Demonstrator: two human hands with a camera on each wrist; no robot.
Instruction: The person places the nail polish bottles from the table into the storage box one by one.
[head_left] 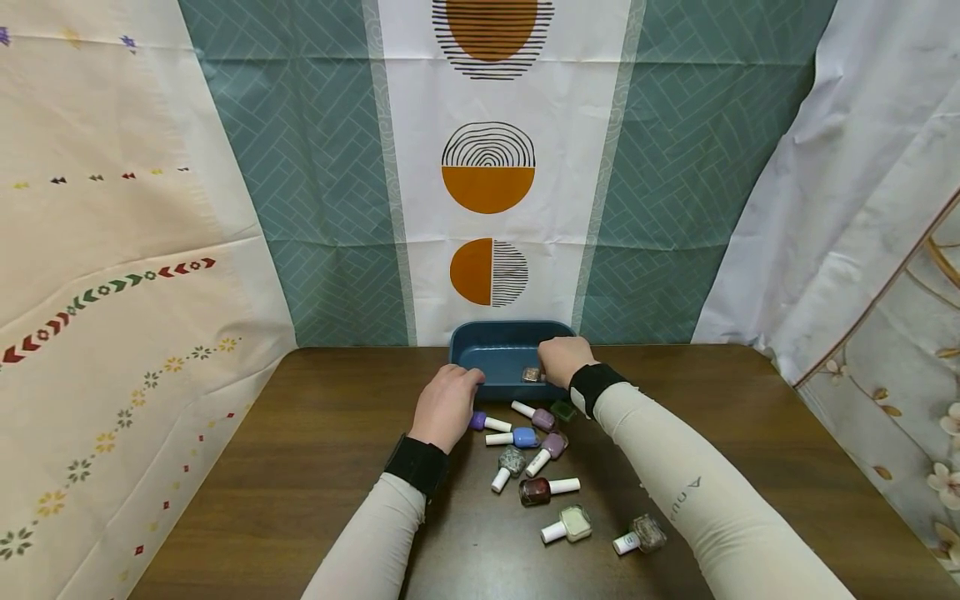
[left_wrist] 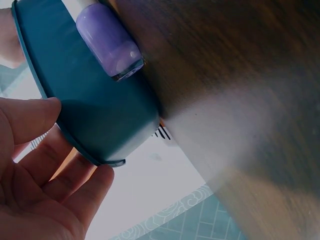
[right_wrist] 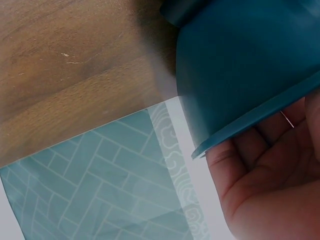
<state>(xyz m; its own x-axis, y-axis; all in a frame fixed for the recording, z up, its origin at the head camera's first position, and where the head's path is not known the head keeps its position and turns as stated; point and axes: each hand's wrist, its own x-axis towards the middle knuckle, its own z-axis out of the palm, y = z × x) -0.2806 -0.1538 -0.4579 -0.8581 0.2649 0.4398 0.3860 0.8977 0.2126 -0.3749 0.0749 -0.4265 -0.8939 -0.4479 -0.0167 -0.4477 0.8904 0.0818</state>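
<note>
Left hand [head_left: 442, 406] has thumb and fingers on the near-left rim of the blue tray [head_left: 491, 360], holding it; right hand [head_left: 564, 361] dips over the near-right rim, can't really tell what it's gripping, if anything. The tray sits at the back of the desk [head_left: 300, 467], one glittery bottle [head_left: 531, 375] inside. In front, mostly white-capped polish bottles [head_left: 535, 492] lie scattered. Patterned cloth [head_left: 330, 167] hangs right behind.

Teal/wht cloth [head_left: 330, 167] hangs behind brn tbl [head_left: 300, 467], cream cloth [head_left: 97, 225] L, floral cloth [head_left: 892, 375] R.
</note>
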